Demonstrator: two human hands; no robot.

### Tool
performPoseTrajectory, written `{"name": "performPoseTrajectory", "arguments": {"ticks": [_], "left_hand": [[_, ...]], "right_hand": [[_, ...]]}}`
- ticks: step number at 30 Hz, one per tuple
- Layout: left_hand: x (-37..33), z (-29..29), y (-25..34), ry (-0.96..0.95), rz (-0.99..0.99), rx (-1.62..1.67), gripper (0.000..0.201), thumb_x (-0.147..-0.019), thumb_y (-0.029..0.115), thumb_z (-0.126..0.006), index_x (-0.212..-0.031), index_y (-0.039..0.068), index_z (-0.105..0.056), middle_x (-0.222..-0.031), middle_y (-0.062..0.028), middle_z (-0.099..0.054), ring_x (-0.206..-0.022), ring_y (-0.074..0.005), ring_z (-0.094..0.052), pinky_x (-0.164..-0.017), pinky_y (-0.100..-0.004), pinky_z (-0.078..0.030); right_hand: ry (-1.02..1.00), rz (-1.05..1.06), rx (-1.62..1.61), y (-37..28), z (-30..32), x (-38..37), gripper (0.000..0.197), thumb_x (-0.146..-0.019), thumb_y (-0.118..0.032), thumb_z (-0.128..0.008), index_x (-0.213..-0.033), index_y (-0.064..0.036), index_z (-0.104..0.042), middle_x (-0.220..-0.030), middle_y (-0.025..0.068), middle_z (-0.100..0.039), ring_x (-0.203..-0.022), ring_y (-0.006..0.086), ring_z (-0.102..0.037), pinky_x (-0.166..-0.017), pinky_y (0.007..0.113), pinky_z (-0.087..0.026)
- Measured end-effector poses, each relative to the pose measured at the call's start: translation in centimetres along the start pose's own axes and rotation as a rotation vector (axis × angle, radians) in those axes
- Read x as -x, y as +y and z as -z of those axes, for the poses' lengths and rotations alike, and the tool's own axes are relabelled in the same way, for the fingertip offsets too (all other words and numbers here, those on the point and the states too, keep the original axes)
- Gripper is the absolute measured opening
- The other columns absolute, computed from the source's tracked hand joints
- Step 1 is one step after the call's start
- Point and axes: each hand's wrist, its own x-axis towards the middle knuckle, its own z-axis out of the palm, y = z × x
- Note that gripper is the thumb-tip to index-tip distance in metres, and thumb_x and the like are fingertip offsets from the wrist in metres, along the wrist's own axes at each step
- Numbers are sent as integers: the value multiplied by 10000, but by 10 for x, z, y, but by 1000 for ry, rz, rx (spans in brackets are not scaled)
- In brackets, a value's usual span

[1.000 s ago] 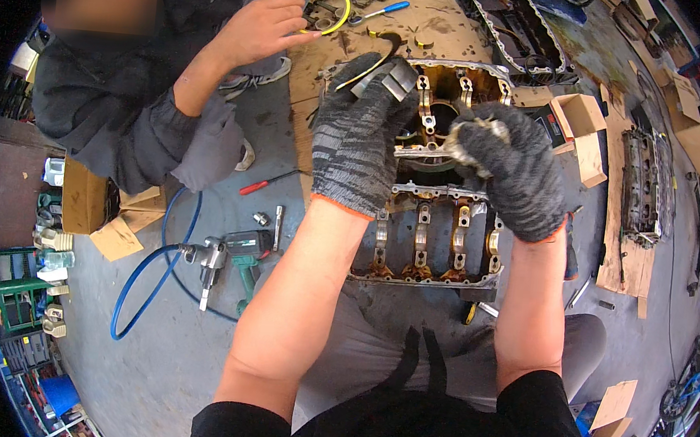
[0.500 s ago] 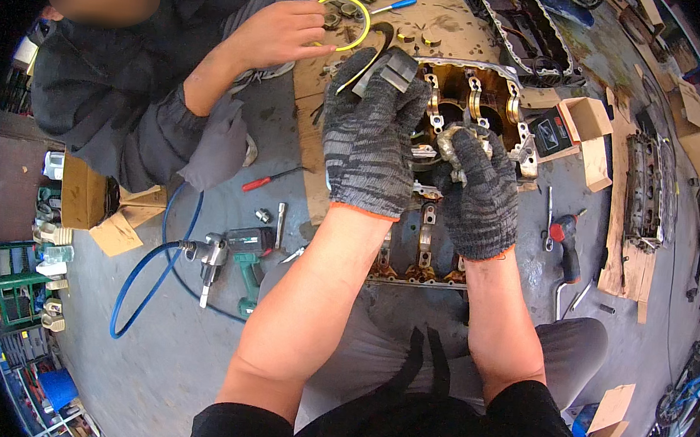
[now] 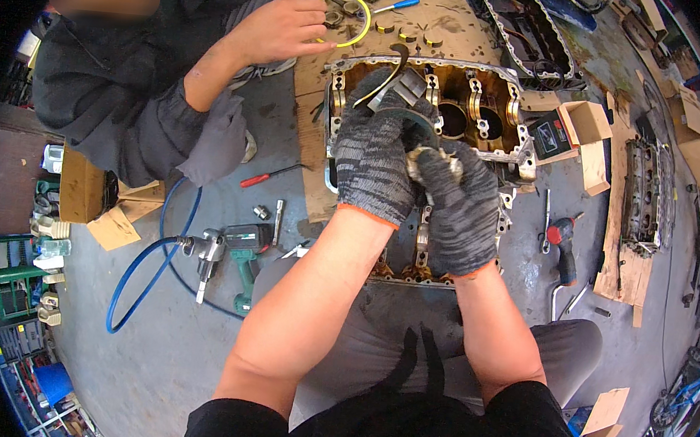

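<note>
Both my hands wear grey-and-black knit gloves with orange cuffs, above an engine block [image 3: 507,87]. My left hand [image 3: 378,167] is closed on several curved metal bearing shells [image 3: 411,86]; one with a dark end sticks up past the fingers. Another grey curved shell [image 3: 412,122] lies between my two hands. In my right hand [image 3: 461,203] is a crumpled, stained pale rag [image 3: 442,167], held against or right beside that shell. My fingertips are partly hidden by the rag and shells. Under my wrists lies another metal engine part [image 3: 419,270].
Across from me a person [image 3: 257,40] holds a yellow ring [image 3: 367,28]. Bearing shells [image 3: 407,37] and a blue-handled tool [image 3: 398,5] lie on cardboard. An oil pan [image 3: 524,34] sits at the back. Cordless drivers [image 3: 242,263], a blue hose [image 3: 123,286] and a ratchet [image 3: 546,223] lie around.
My right hand has moved left with the rag, toward my left hand. The left hand shifted slightly right and down, and a grey shell now shows between them.
</note>
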Motion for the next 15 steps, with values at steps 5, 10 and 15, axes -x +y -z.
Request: {"name": "performPoseTrajectory", "arguments": {"ticks": [5,10,15], "left_hand": [[-5,-5,9,18,99,-28,277,-885,104,-718,-1149,129,-637,-981,-33,-686,-828,-168,-669,-676,-293,-580],[-5,-11,11,-32,177,-12,178,-916,143,-672,-1087,98,-689,-890,-42,-690,-763,-146,-657,-622,-271,-536],[-7,-21,18,-4,185,-25,172,-921,168,-671,-1072,93,-704,-859,6,-671,-699,-77,-583,-530,-223,-437]], "right_hand": [[-54,-473,-612,11,33,-6,95,-870,-104,-691,-960,-73,-688,-838,22,-646,-656,98,-587,-552,247,-466],[-287,329,463,24,37,-2,296,-796,-96,-717,-1090,-94,-683,-1045,137,-671,-1010,317,-628,-862,414,-521],[-353,-66,192,27,25,17,373,-750,-52,-748,-1113,-96,-674,-1060,146,-663,-1018,356,-616,-883,436,-513]]}}
